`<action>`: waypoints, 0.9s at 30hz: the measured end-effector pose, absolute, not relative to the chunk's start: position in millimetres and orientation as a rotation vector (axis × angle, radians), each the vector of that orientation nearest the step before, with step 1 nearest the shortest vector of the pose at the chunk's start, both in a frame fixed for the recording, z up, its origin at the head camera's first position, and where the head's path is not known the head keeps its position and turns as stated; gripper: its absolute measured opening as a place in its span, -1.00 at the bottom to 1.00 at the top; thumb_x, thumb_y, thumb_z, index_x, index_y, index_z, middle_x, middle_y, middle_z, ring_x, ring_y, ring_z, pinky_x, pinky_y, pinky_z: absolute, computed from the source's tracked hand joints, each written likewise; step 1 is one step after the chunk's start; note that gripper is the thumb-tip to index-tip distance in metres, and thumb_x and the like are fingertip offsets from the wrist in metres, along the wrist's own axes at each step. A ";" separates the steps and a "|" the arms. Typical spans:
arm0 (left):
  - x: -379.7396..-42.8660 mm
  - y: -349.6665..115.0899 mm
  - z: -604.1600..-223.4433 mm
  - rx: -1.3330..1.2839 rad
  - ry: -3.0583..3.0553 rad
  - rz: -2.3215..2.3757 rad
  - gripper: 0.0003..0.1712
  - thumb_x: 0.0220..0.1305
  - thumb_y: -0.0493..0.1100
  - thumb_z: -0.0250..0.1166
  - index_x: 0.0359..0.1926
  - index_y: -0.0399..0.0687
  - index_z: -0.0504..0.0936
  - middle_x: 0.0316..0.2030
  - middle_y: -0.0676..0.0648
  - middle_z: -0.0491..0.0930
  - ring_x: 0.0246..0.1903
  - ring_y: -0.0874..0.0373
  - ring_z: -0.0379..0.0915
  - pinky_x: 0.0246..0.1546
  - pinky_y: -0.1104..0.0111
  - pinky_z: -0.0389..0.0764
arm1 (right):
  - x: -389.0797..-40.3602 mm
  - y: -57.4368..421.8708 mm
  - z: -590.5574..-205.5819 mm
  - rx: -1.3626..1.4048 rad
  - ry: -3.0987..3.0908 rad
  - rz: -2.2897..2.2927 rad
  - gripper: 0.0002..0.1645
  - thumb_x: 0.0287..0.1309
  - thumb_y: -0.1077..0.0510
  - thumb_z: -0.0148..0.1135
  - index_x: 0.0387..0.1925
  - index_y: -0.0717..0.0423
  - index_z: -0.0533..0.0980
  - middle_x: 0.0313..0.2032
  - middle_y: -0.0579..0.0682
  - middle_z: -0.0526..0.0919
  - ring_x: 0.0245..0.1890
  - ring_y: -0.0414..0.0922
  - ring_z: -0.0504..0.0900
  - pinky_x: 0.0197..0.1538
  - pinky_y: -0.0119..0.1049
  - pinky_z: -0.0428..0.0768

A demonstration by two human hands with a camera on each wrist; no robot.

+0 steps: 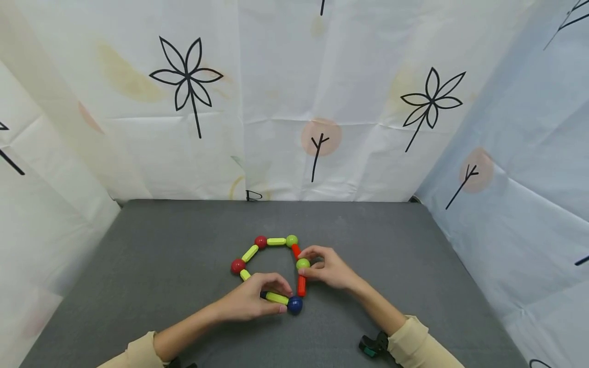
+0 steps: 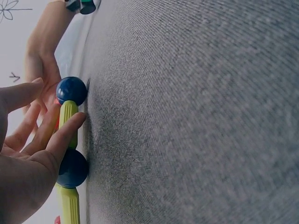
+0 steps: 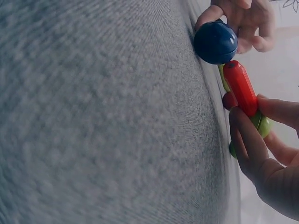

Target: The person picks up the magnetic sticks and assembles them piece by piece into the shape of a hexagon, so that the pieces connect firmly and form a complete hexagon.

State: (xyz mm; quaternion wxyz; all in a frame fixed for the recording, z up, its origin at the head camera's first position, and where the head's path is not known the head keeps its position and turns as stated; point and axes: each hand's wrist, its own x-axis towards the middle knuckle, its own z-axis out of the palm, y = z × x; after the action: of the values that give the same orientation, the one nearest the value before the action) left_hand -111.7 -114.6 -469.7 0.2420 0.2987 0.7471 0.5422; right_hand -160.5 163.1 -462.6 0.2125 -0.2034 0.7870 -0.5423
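Observation:
Balls and short rods form a ring on the grey surface. My left hand (image 1: 255, 299) holds a yellow rod (image 1: 277, 298) at the near side, thumb in front and fingers behind. One end of that rod meets a blue ball (image 1: 295, 305); a second blue ball (image 2: 74, 169) joins its other end, mostly covered by the hand in the head view. Thumb and fingertips of my right hand (image 1: 333, 271) pinch a green ball (image 1: 303, 264). From it a red rod (image 1: 301, 286) points toward the blue ball, its bare end close beside it in the right wrist view.
Farther round the ring are another red rod (image 1: 296, 250), a green ball (image 1: 292, 240), two red balls (image 1: 261, 242) and more yellow rods (image 1: 250, 253). The grey table (image 1: 175, 240) is bordered by a printed white cloth (image 1: 276, 153) at the back and sides.

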 end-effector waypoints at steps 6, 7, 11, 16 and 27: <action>-111.8 -114.4 -470.3 0.845 2.027 1.520 -0.65 0.43 -0.14 0.49 0.15 -0.10 0.67 0.10 -0.14 0.79 0.17 -0.01 0.73 0.27 0.53 0.60 | -161.1 160.8 -464.5 -0.571 2.176 -1.483 -0.59 0.48 0.22 0.37 0.21 0.35 0.51 0.05 0.29 0.57 -0.29 -0.14 0.69 -0.17 -0.42 0.67; -111.8 -114.9 -470.1 0.852 2.024 1.526 -0.65 0.43 -0.14 0.49 0.15 -0.10 0.67 0.11 -0.16 0.79 0.17 -0.01 0.73 0.27 0.53 0.60 | -161.1 160.8 -464.5 -0.570 2.174 -1.477 -0.59 0.47 0.22 0.37 0.20 0.35 0.50 0.04 0.28 0.56 -0.30 -0.14 0.68 -0.18 -0.42 0.65; -112.2 -118.2 -469.9 0.861 2.005 1.548 -0.64 0.43 -0.17 0.48 0.17 -0.11 0.65 0.12 -0.18 0.79 0.18 0.00 0.74 0.27 0.50 0.61 | -161.1 160.8 -464.8 -0.560 2.155 -1.469 -0.58 0.47 0.24 0.37 0.20 0.36 0.47 0.01 0.23 0.54 -0.32 -0.16 0.67 -0.19 -0.42 0.64; -111.8 -120.6 -471.3 0.851 1.997 1.557 -0.64 0.44 -0.17 0.47 0.18 -0.07 0.65 0.13 -0.17 0.78 0.19 0.01 0.74 0.27 0.48 0.62 | -160.9 159.5 -463.3 -0.534 2.099 -1.494 -0.57 0.49 0.25 0.34 0.22 0.37 0.41 -0.01 0.18 0.52 -0.27 -0.17 0.73 -0.10 -0.39 0.77; -130.3 -148.7 -459.1 0.783 2.187 1.600 -0.64 0.45 -0.15 0.47 0.19 -0.08 0.66 0.15 -0.31 0.72 0.11 0.01 0.74 0.08 0.35 0.77 | -168.2 164.1 -458.8 -0.530 2.124 -1.441 -0.55 0.47 0.22 0.38 0.22 0.33 0.43 0.02 0.21 0.56 -0.17 -0.02 0.82 -0.04 -0.13 0.85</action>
State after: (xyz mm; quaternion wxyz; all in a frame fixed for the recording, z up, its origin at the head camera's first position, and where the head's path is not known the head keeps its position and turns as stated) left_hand -130.3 -148.7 -459.1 0.1599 0.2742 0.7653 0.5599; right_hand -168.2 164.1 -458.8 0.2574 -0.1954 0.7832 -0.5312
